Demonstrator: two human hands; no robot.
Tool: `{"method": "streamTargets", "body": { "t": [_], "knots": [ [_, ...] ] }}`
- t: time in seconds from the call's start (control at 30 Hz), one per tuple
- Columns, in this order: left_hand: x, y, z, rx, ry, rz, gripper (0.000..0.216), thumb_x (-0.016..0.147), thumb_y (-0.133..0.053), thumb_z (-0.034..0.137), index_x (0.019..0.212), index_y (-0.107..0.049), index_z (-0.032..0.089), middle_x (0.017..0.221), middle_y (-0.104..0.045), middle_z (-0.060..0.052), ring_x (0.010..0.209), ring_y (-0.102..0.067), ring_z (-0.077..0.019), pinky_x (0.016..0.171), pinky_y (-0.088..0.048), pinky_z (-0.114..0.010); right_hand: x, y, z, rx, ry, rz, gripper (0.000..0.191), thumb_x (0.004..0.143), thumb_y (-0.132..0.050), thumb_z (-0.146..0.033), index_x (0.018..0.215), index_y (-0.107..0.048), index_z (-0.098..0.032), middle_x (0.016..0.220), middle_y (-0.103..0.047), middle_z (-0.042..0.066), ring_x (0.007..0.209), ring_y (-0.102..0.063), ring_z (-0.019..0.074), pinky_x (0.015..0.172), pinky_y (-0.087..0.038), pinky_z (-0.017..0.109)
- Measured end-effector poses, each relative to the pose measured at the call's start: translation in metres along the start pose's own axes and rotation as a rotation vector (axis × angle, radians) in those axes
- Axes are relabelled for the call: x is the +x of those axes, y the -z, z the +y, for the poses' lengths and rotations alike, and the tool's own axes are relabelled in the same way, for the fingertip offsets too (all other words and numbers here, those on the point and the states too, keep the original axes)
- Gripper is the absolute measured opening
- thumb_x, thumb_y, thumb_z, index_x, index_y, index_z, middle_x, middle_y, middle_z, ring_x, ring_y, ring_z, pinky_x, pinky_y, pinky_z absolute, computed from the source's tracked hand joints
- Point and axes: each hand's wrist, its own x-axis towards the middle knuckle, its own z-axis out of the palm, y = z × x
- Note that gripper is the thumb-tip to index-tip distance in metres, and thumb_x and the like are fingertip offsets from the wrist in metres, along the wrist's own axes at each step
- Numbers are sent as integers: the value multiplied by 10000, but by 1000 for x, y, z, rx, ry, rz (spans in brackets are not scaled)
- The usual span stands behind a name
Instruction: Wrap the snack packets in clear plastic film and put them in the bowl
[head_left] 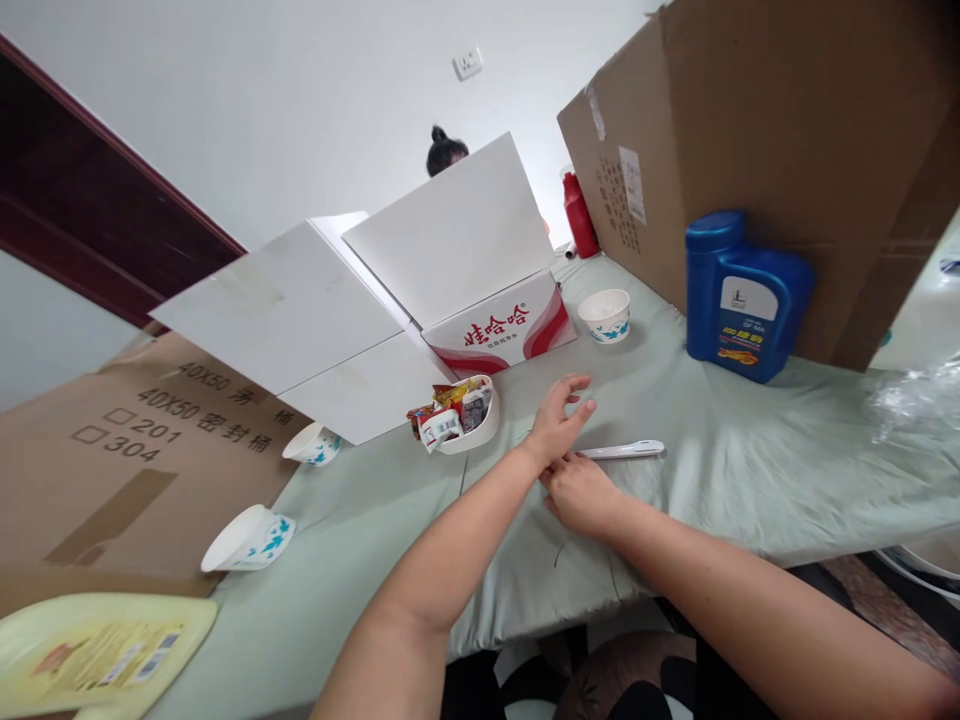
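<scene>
My left hand point(559, 415) is raised just over the cloth, palm turned inward, its fingers stretched and apart with nothing in them. Against its wrist rests my right hand point(581, 492), fingers curled together; what they pinch, if anything, is hidden. A slim white plastic handle point(626, 450) lies on the cloth just beyond my right hand, and its left end disappears behind the hands. To the left of my left hand stands a white oval container point(480, 432) filled with several small snack packets point(444, 412). Thin dark strands lie on the cloth near my right hand.
Open white carton point(487, 330) stands behind the container. Paper bowls point(604, 316) flank it, two of them at left point(251, 540). A blue oil jug point(742, 300) and large cardboard box point(750, 150) stand right. Yellow bottle point(97, 650) lies front left. A person sits behind the carton.
</scene>
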Motion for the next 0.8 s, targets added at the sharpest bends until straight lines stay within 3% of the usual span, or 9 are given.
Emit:
{"method": "streamTargets", "body": {
  "t": [0.07,0.13,0.23,0.3,0.37,0.5,0.8],
  "knots": [
    [-23,34,1,245,-129,111,328,898,-526,442,1118,-583,207,1266,-574,-128,1212,-514,-252,1006,-425,-399,0,0,-1,-7,-9,-6,243,865,-521,-196,1039,-667,-110,1067,-634,170,1006,-550,292,793,-451,381],
    [-40,80,-4,397,-111,373,278,916,-501,400,1093,-579,200,1292,-548,-126,1261,-469,-252,1080,-351,-429,0,0,-3,-20,-8,-11,211,861,-532,-204,994,-669,-113,1027,-626,166,986,-546,291,782,-446,381],
    [-57,151,-23,276,251,929,257,916,-508,358,1116,-541,200,1401,-452,-109,1367,-351,-212,1125,-291,-369,1,-1,-5,-38,-11,-9,200,865,-532,-202,992,-661,-117,1020,-614,161,982,-540,290,782,-441,384],
    [-67,185,-38,193,392,1023,330,954,-417,411,1184,-486,184,1407,-433,-138,1381,-337,-232,1104,-320,-415,2,-2,-7,-44,-13,-11,200,871,-526,-202,994,-657,-116,1021,-612,160,988,-537,293,784,-440,388],
    [-75,201,-52,84,496,989,419,953,-365,519,1135,-521,176,1261,-560,-144,1276,-484,-268,1010,-424,-450,2,-2,-9,-51,-21,-16,204,875,-524,-203,1001,-655,-111,1029,-610,162,995,-534,298,782,-439,392],
    [-77,188,-72,-144,550,806,564,906,-343,662,1089,-596,192,1062,-692,-107,1092,-632,-273,867,-529,-412,4,-1,-11,-51,-31,-30,209,868,-539,-214,1007,-657,-111,1031,-611,161,996,-536,295,782,-441,387],
    [-32,110,-75,-369,525,444,551,883,-421,665,1123,-644,222,1109,-696,-72,1073,-631,-245,820,-546,-327,5,-3,-9,-40,-16,-12,247,848,-581,-276,1028,-654,-123,1041,-612,153,1007,-538,289,793,-460,384]
  ]
}}
